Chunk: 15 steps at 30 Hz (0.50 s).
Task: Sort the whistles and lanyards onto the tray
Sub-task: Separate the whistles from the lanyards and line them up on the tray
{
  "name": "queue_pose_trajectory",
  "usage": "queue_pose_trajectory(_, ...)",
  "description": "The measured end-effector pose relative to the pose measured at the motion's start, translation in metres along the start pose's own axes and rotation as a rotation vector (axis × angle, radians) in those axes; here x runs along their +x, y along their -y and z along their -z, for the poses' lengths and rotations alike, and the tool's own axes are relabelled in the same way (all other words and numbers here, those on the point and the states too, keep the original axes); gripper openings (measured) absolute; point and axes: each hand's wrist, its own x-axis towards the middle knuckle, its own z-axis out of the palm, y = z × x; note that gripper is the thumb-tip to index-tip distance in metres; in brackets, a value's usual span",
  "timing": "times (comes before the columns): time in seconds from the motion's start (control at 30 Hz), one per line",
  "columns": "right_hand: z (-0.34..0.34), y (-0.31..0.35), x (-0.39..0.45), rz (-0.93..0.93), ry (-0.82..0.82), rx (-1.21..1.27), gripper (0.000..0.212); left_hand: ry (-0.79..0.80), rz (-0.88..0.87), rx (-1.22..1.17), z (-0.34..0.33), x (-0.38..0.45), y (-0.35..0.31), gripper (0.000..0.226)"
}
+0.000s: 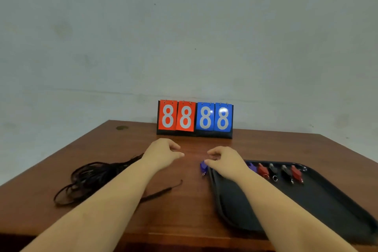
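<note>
While whistles line the tray's (337, 200) far edge, right hand (227, 161) pinches a blue whistle (203, 166) to add; left hand (163, 154) empty, loosely curled; lanyards (90, 178) wait left.

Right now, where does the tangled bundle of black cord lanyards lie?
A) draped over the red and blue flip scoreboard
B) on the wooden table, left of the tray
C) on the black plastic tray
B: the tangled bundle of black cord lanyards lies on the wooden table, beyond the left forearm, well left of the black plastic tray.
</note>
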Motion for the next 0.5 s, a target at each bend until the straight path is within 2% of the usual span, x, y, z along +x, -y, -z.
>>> queue_pose_trajectory(0.27,-0.025,-0.017,0.032,-0.05,0.003,-0.209,0.039,0.114,0.028,-0.139,-0.049,0.038,0.021,0.035)
queue_pose_trajectory(0.5,-0.037,-0.027,0.046,0.023,-0.063,-0.414,0.04,0.195,-0.031,-0.194,-0.087,0.071,0.019,0.041)
